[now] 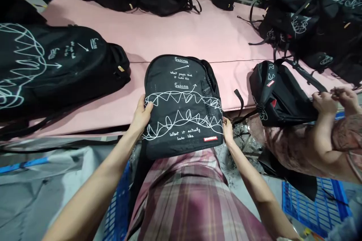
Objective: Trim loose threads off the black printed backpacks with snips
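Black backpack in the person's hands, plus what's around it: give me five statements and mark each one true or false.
1. The left hand grips one side of the black backpack. True.
2. The right hand is away from the backpack. False: the right hand is at its opposite side edge.
3. The red label is beside the upper "Success". False: the red label is near a lower corner.
4. Other black bags lie on the pink table surface. True.
5. "Success" appears only once on the held backpack. False: it appears twice, each time underlined.
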### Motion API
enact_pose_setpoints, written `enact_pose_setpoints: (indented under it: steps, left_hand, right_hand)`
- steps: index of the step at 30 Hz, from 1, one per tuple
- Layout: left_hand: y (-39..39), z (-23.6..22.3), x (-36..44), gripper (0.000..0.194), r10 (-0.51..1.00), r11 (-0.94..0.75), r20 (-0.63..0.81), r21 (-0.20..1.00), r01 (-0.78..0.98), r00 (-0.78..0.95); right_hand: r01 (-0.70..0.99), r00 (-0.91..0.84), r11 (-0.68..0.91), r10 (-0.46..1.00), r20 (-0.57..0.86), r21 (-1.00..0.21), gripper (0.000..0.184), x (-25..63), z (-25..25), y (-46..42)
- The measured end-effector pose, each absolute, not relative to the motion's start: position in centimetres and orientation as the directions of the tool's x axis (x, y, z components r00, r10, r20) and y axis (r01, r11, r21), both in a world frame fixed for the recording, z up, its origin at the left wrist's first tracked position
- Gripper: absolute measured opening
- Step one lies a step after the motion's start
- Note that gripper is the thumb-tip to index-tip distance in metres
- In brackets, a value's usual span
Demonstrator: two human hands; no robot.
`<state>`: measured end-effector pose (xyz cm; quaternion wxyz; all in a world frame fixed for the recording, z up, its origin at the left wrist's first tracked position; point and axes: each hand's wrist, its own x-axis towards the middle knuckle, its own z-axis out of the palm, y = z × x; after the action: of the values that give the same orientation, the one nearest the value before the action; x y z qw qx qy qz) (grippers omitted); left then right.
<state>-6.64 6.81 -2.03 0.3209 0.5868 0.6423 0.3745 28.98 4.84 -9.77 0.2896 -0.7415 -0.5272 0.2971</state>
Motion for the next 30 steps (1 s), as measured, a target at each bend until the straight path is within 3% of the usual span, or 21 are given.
enact_pose_setpoints:
  steps: [8,13,18,21,24,27,30]
  left_hand:
    - [1.5,-1.6,-8.4,0.054,0.918,0.193,-0.027,0.901,0.388,-0.395]
    - [-1.5,-2.8,-9.8,0.054,0.883,0.249,-0.082,0.917,0.313,-0.462]
    - [-2.6,-3.4,-9.8,0.053,0.878,0.246,-0.009,0.865,0.436,-0.478]
    - [-2.6,-3.9,-9.7,0.055,0.875,0.254,0.025,0.825,0.504,-0.483]
    - [-2.4,-4.9,-9.9,0.058,0.87,0.258,0.05,0.801,0.54,-0.49]
    - [-2.3,-6.0,-10.2,0.06,0.867,0.26,0.069,0.782,0.567,-0.493]
    - [-2.4,-6.2,-10.3,0.06,0.865,0.259,0.099,0.751,0.608,-0.491]
  right_hand:
    - [0.546,0.231,-0.203,0.969,-0.087,-0.813,0.038,25.6,-10.0,1.8]
    - [0.552,0.169,-0.167,0.982,-0.086,-0.817,0.037,24.3,-9.7,-0.2]
    - [0.584,0.113,-0.094,0.993,-0.034,-0.807,0.035,24.8,-7.2,0.7]
    - [0.624,-0.02,0.102,0.993,0.115,-0.774,0.035,24.4,-4.0,3.1]
    - [0.746,-0.234,0.29,0.957,0.171,-0.6,0.04,22.5,-1.0,6.0]
    - [0.89,-0.35,0.349,0.935,0.053,-0.294,0.045,19.6,1.0,9.1]
    - [0.916,-0.399,0.397,0.916,-0.042,-0.054,0.037,17.4,2.1,11.7]
